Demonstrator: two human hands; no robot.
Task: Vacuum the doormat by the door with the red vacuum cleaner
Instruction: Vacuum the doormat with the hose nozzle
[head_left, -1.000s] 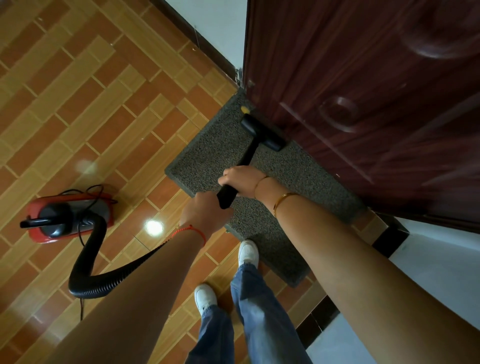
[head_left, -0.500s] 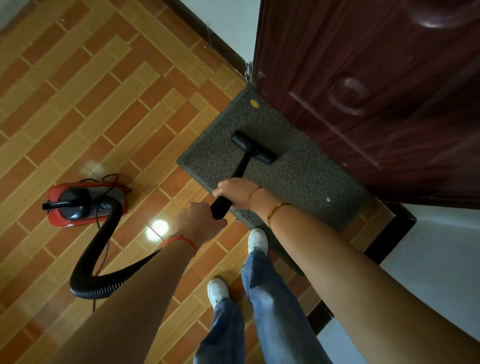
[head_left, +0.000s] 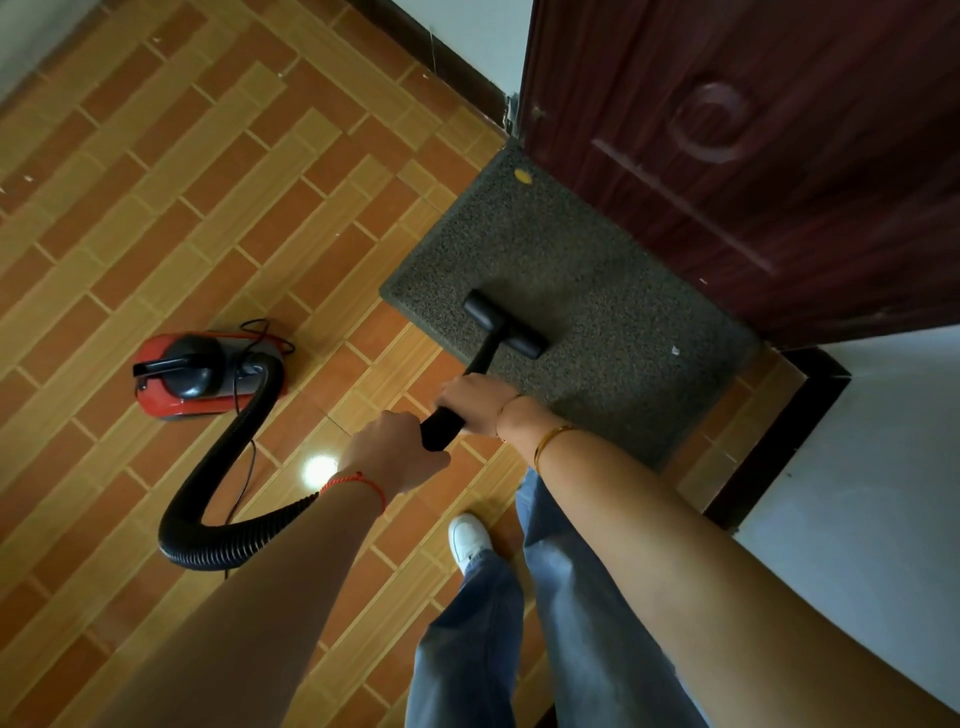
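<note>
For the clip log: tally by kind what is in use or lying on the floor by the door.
Vacuum cleaner body: 1
Hose: 1
Wand with floor nozzle: 1
Doormat: 1
Bits on the doormat: 2, yellow bit and white bit
Hands on the wand: 2, left hand and right hand
Total: 8

One head-worn view looks steeply down past the forearms, close above doormat (head_left: 597, 291) and floor (head_left: 182, 208).

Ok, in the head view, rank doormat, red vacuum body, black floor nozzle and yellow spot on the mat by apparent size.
1. Doormat
2. Red vacuum body
3. Black floor nozzle
4. Yellow spot
All lie on the floor at similar distance, so the order seems reliable.
</note>
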